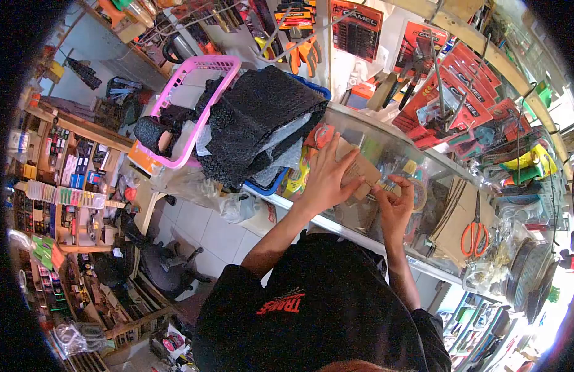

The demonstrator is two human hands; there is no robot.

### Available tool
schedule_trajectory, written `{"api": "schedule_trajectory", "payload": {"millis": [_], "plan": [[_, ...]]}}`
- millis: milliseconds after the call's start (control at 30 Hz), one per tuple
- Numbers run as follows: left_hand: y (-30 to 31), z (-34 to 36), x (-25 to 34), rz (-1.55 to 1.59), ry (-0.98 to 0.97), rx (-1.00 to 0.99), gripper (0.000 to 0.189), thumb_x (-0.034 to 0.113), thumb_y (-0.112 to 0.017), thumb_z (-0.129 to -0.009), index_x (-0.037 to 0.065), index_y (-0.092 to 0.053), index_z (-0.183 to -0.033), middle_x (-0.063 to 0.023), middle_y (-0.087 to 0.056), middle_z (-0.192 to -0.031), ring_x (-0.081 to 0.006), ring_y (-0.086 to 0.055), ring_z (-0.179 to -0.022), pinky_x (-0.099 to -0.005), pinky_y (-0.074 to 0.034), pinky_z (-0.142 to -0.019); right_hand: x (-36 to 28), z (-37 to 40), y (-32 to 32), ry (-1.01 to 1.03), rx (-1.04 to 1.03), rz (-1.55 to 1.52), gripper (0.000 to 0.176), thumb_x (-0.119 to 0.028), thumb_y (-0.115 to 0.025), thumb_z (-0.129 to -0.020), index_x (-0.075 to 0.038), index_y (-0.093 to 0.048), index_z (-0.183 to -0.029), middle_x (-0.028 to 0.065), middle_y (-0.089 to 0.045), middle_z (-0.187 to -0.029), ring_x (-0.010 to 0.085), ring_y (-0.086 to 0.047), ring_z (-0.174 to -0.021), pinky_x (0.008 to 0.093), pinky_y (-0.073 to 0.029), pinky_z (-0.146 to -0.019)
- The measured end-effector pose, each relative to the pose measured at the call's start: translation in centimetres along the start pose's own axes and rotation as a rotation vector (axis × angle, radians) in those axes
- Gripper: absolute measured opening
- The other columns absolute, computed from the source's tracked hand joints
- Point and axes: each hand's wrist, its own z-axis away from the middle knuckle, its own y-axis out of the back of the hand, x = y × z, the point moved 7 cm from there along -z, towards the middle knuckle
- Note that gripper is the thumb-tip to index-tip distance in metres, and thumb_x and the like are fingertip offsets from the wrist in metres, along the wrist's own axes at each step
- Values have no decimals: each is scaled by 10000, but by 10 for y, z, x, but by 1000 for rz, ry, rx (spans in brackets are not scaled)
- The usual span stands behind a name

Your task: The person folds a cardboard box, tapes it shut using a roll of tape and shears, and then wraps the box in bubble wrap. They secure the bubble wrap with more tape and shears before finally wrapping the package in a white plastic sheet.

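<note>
The left hand [327, 177] lies open and flat just right of the frame's centre, fingers spread, palm pressing down on a small brown cardboard box [359, 166]. The right hand [395, 201] is just beside it, to the right and slightly lower, with its fingers curled and thumb and forefinger drawn together at the box's near right edge. Whether they pinch anything there is too small to tell. A tape roll [418, 193] lies right behind that hand, touching or almost touching its fingers.

The box rests on a glass counter [386, 152] that runs on a slant from the upper middle down to the lower right, with small goods showing through the pane. To the left of the box, a bundle of black wrap [262, 124] sprawls over a blue basket [316, 92] on the counter's end. Further left, a pink basket [197, 74] holds more dark rolls.

To the right of the hands, flat cardboard sheets [451, 217] lean against the counter, and orange-handled scissors [476, 234] lie on them. Above these, in the upper right, red packs [463, 93] hang in rows. Well apart, in the lower left, a black chair [163, 266] stands on the tiled floor beside crowded shelves [57, 186].
</note>
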Motion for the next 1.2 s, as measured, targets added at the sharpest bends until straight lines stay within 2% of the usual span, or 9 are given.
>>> {"api": "schedule_trajectory", "payload": {"millis": [67,267,367,467,600,800,900,1100,1200], "plan": [[1,0,1,-14,17,-7,703,438,-777,-887,89,-585,-1467,-378,-312,-1600,-514,-364,-1461,-577,-357,-1096,-3,-2,-2,-39,-18,44,500,-38,-803,-922,-28,-496,-1317,96,-657,-1149,136,-715,-872,265,-533,-712],[1,2,-1,77,50,-25,721,459,-771,-889,93,-571,-1477,-371,-325,-1585,-524,-369,-1449,-619,-335,-1120,18,-8,2,-26,-68,110,492,15,-797,-913,-17,-501,-1305,93,-575,-1288,130,-715,-862,237,-538,-728],[1,1,-3,65,35,-21,718,476,-763,-896,92,-574,-1472,-365,-335,-1577,-522,-384,-1434,-623,-334,-1121,13,-9,-1,13,-44,62,475,-49,-819,-912,-31,-526,-1285,83,-676,-1081,140,-716,-848,288,-559,-730],[-1,1,-3,55,25,-26,706,485,-755,-907,101,-575,-1471,-358,-344,-1570,-523,-393,-1419,-625,-335,-1121,6,-8,-1,12,-37,131,472,-52,-819,-914,-23,-530,-1285,95,-652,-1144,152,-719,-871,292,-565,-741],[1,-2,-2,63,-3,-24,685,494,-741,-920,119,-578,-1470,-351,-356,-1561,-521,-385,-1415,-614,-335,-1127,20,-13,4,-17,-40,-4,452,-62,-807,-929,-13,-531,-1283,120,-603,-1252,178,-733,-868,299,-573,-747],[2,-3,0,35,-10,-31,672,452,-748,-922,99,-574,-1467,-336,-351,-1576,-519,-398,-1399,-604,-339,-1124,26,-16,4,-67,-42,-75,397,-56,-784,-948,-3,-544,-1259,105,-618,-1222,173,-743,-880,284,-571,-734],[4,-2,-1,54,34,-34,643,403,-748,-941,113,-558,-1483,-283,-354,-1617,-486,-411,-1420,-561,-341,-1162,27,-16,3,-72,-40,-107,392,-51,-780,-950,-6,-545,-1260,99,-627,-1206,171,-749,-892,279,-570,-717],[2,-2,1,58,74,21,618,459,-742,-930,115,-630,-1430,-310,-410,-1543,-486,-437,-1363,-580,-362,-1091,22,-15,2,-46,-26,-125,409,-39,-794,-933,-16,-549,-1260,95,-643,-1176,157,-738,-870,267,-568,-712],[-1,-1,3,10,55,54,583,460,-746,-927,124,-666,-1396,-299,-430,-1528,-466,-456,-1343,-573,-369,-1077,25,-13,3,-99,-78,-69,457,10,-783,-927,-17,-509,-1291,111,-596,-1268,148,-726,-918,271,-582,-841]]}}
